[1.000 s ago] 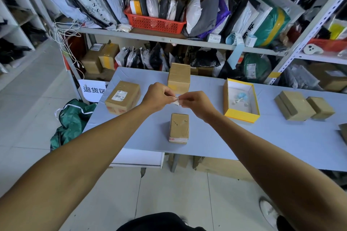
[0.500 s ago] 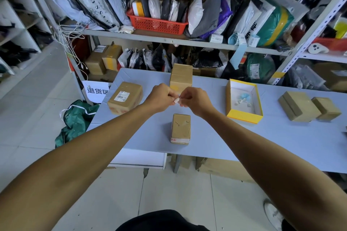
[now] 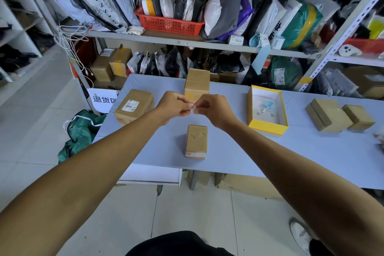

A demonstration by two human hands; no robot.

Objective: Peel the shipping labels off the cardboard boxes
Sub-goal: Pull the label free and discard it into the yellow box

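My left hand and my right hand meet above the table, both pinching a small crumpled white label scrap between their fingertips. Below them a small cardboard box lies on the blue-grey table, its top bare and a strip of sticker on its near end. To the left sits a larger cardboard box with a white shipping label on top. Behind my hands stands a tall cardboard box.
A yellow open box with small scraps inside sits right of my hands. Two more cardboard boxes lie at the far right. Shelves packed with parcels and a red basket stand behind. A green bag lies on the floor, left.
My hands have stayed together over the small box, and the scrap between them looks more tightly bunched. The camera has shifted slightly.
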